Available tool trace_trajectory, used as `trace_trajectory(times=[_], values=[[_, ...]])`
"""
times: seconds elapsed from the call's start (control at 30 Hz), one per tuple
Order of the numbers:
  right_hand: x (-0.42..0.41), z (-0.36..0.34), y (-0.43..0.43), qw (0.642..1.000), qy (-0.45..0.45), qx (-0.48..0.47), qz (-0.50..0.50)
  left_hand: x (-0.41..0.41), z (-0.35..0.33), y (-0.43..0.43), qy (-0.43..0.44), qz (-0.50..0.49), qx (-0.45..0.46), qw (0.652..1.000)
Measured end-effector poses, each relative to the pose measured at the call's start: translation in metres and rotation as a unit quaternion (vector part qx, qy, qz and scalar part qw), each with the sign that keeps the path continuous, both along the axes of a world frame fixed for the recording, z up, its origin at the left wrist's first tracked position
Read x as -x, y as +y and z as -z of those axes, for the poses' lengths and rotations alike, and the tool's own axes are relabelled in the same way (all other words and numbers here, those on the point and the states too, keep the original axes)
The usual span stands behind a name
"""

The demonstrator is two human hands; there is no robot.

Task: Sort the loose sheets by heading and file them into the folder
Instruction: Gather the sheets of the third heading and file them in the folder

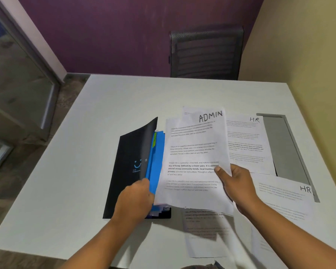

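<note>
Head view: the left hand reaches in from below and grips the near edge of the black folder, fingers tucked under its lifted cover, which stands half open over blue dividers. The right hand pinches a small sheaf of printed sheets by its right edge, thumb on top, holding it tilted just beside the folder's open side. The top sheet is hand-lettered "ADMIN". Two more sheets on the white table are marked "HR": one beyond the right hand, one to its right. The folder cover bears a blue smiley logo with small text too blurred to read. A green tab on a divider is illegible. Another sheet lies partly hidden under the held sheaf, its heading covered
</note>
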State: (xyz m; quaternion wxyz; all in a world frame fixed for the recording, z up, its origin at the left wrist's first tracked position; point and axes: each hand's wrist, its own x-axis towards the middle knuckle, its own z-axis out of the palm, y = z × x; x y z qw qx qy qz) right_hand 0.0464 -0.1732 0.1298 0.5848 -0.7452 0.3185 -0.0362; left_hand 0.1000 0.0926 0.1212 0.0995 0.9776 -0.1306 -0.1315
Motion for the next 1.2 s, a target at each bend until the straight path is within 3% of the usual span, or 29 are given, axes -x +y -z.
trace_trajectory(times=[0.3, 0.87, 1.1, 1.2], values=[[-0.021, -0.003, 0.018, 0.989, 0.034, 0.124, -0.072, 0.012, -0.009, -0.009, -0.007, -0.052, 0.077, 0.996], [-0.038, -0.012, 0.048, 0.971, 0.080, 0.138, -0.177, 0.015, -0.023, -0.021, -0.004, -0.055, 0.086, 0.995], [-0.059, -0.005, 0.064, 0.980, 0.078, 0.159, -0.092, 0.019, -0.022, -0.031, 0.015, -0.065, 0.116, 0.991], [-0.062, 0.000, 0.074, 0.968, 0.118, 0.152, -0.161, 0.017, -0.022, -0.037, 0.012, -0.072, 0.106, 0.992]])
